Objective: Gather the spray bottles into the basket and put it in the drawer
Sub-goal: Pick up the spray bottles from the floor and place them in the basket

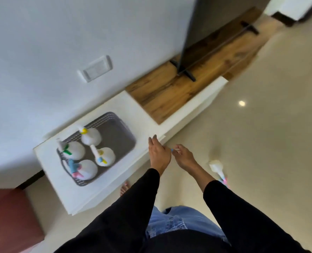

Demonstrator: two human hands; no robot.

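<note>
I can read no words anywhere. Four spray bottles [91, 137] stand in the grey basket [122, 137] on the white worktop [115, 106]. My left hand [159, 154] is spread; my right hand [185, 157] pinches something small. Another bottle [216, 166] lies on the shiny floor [261, 143].

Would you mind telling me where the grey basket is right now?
In the head view, the grey basket sits at lower left on the white cabinet top, left of the left hand, with four spray bottles standing inside it.

Wall switch [96, 70]; TV [202, 30] (on wood shelf [169, 95]); maroon box [11, 218].
</note>
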